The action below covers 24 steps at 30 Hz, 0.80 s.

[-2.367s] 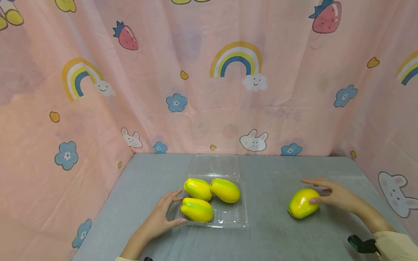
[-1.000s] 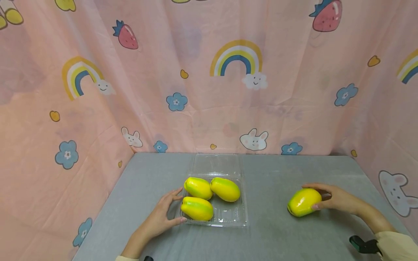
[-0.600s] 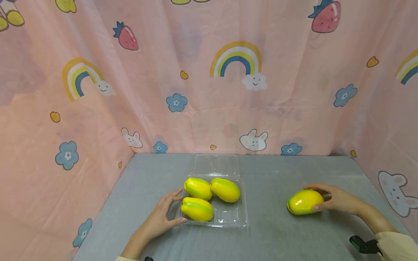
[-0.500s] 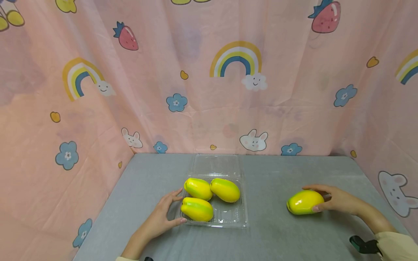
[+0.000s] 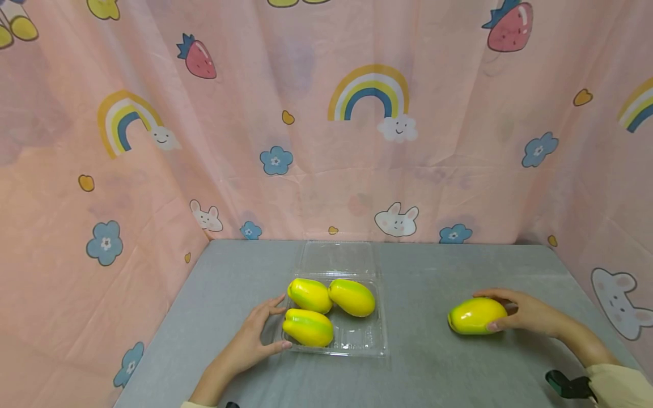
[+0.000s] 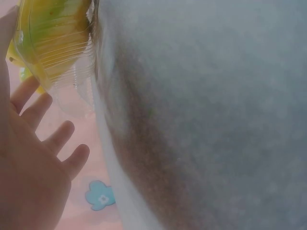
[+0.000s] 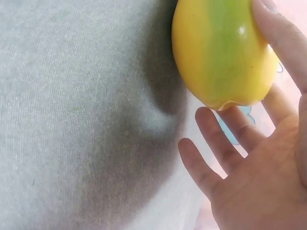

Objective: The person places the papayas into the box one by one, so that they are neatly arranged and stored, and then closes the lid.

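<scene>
In the head view, three yellow-green papayas (image 5: 308,327) lie in a clear plastic clamshell box (image 5: 357,340) whose lid (image 5: 336,258) is folded back. My left hand (image 5: 250,337) is at the box's left side, fingers spread and fairly straight, thumb at its front left corner. The left wrist view has these fingertips beside the ribbed box wall (image 6: 72,57). Farther right, another papaya (image 5: 475,316) lies on its side on the table. My right hand (image 5: 530,314) is at its right end. The right wrist view has the thumb (image 7: 283,38) against the fruit and the other fingers loosely extended.
The grey table (image 5: 418,368) reaches back to a pink printed curtain (image 5: 306,187), which also hangs along both sides. A dark strap piece (image 5: 566,385) is at the right sleeve.
The papaya by my right hand has turned from a slant to lying nearly sideways. My right hand has lowered slightly beside it. The left hand and the box have stayed in place.
</scene>
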{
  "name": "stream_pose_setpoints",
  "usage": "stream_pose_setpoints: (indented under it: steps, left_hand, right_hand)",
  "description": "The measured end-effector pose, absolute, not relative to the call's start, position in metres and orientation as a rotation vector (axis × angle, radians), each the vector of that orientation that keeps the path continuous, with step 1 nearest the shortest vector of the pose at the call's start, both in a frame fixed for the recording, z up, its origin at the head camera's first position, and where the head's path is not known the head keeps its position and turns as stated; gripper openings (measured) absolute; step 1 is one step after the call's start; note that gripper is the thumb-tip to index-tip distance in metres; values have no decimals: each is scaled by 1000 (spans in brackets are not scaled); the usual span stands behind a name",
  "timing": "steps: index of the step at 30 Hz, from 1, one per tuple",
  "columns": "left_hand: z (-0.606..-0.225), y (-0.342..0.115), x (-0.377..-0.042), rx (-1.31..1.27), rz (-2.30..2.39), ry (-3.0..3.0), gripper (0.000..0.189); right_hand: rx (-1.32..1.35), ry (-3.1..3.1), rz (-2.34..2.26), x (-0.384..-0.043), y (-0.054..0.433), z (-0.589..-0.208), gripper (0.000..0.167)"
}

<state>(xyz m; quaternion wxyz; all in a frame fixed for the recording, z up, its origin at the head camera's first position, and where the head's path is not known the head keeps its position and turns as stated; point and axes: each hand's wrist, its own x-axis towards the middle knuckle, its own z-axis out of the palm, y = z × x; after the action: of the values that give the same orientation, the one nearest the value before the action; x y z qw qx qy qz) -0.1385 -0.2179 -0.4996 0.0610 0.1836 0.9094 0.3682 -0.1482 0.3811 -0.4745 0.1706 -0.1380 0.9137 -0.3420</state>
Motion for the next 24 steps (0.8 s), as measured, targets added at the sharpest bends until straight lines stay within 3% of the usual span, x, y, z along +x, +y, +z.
stream_pose_setpoints:
  steps: [24]
  left_hand:
    - [-500, -218, -139, 553, 1094, 2756, 84]
  right_hand:
    - [-377, 2728, -922, -148, 356, -468, 56]
